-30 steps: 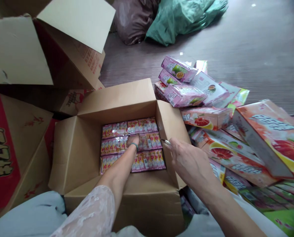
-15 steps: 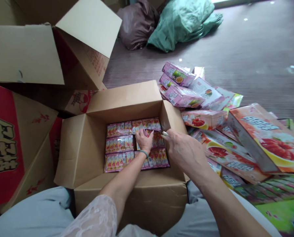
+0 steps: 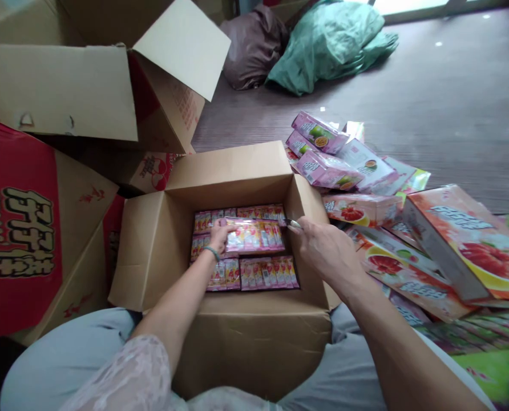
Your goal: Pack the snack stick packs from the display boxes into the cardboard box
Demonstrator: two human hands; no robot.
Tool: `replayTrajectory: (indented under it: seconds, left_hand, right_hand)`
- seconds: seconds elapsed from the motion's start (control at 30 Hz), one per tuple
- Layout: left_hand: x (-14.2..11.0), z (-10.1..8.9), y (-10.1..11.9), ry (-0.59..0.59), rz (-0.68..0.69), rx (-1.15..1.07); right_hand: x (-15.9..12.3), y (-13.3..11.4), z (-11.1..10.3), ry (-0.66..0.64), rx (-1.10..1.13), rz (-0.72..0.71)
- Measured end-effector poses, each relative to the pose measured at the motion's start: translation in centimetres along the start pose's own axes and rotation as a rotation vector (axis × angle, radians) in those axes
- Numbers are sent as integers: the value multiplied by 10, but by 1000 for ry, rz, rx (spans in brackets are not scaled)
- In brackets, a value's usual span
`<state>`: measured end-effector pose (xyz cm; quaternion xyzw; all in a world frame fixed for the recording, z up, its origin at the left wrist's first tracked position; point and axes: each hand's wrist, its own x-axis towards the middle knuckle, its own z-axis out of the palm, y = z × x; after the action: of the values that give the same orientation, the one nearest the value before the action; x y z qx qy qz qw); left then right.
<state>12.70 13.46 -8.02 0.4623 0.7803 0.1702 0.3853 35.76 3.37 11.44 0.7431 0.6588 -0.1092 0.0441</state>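
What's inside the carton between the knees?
Rows of pink packs; the left hand holds one pack above them, hiding what lies directly beneath. Anything below the visible packs is covered.

Large characters reading "仔仔棒" and a smaller "2003" mark the red-panelled carton [image 3: 25, 228]; lettering on the orange grapefruit box [image 3: 460, 245] and clear-wrapped sachet pack [image 3: 254, 236] is too unclear to read.

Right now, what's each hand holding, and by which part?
The left hand grips a pack by its left end; the right hand holds a slim tool by its pale handle.
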Motion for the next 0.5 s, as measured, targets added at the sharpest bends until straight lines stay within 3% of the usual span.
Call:
replayTrajectory:
  seconds: [0.13,0.23,0.3,0.4,0.43,0.5]
  left_hand:
    - [7,-68,-40,146,-45,45]
    - [-2,-77,-60,317,-50,145]
    - [-13,-55,-62,206,121,264]
    - [-25,6,-48,-243,449,463]
    - [-26,28,-41,-354,494,497]
    - [-23,69,-28,-456,473,499]
  right_hand:
    - [-3,1,2,-10,13,-2]
    - [-3,4,5,-18,22,-3]
    - [-3,5,8,-23,15,-4]
    - [-3,7,12,-34,-3,2]
    - [-3,8,13,-40,-5,7]
    - [-2,9,14,-59,-3,17]
